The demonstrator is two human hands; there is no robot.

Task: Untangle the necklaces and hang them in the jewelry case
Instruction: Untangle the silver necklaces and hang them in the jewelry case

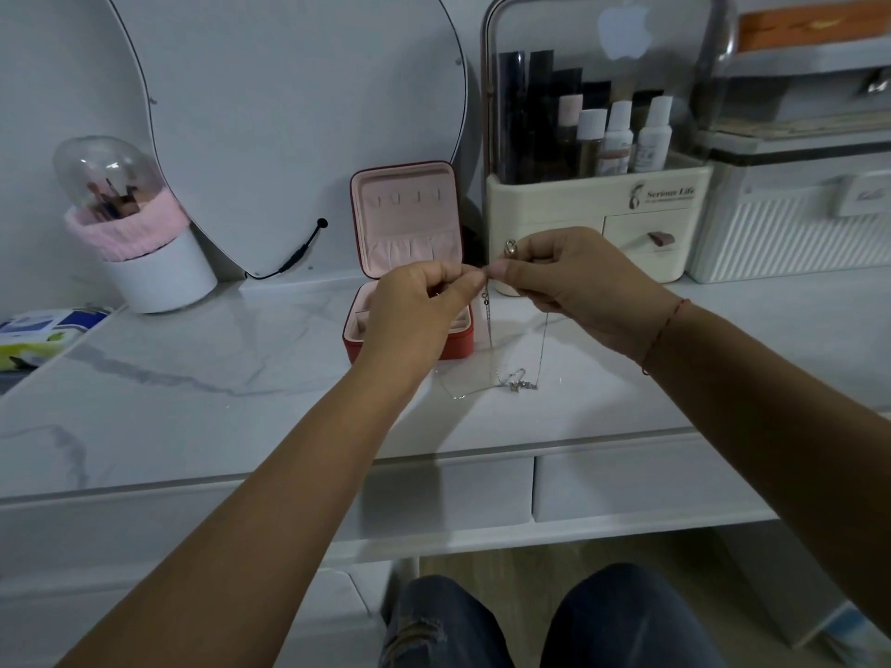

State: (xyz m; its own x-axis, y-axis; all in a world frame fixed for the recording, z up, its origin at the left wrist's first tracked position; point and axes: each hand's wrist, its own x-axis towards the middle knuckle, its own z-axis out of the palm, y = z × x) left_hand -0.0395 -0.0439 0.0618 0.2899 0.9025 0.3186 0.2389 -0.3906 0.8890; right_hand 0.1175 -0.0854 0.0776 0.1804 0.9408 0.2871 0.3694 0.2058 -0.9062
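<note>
Both hands pinch thin necklaces (492,330) above the marble tabletop (193,388): left hand (424,306), right hand (573,282). Chains trail onto open tabletop near its front edge. Open jewelry case (407,224) sits just beyond, partly hidden; tangle indistinct.

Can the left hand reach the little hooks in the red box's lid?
Probably yes. The left hand is just in front of the open box, with nothing between it and the hooks. It is busy, though, pinching the chain with the right hand.
</note>
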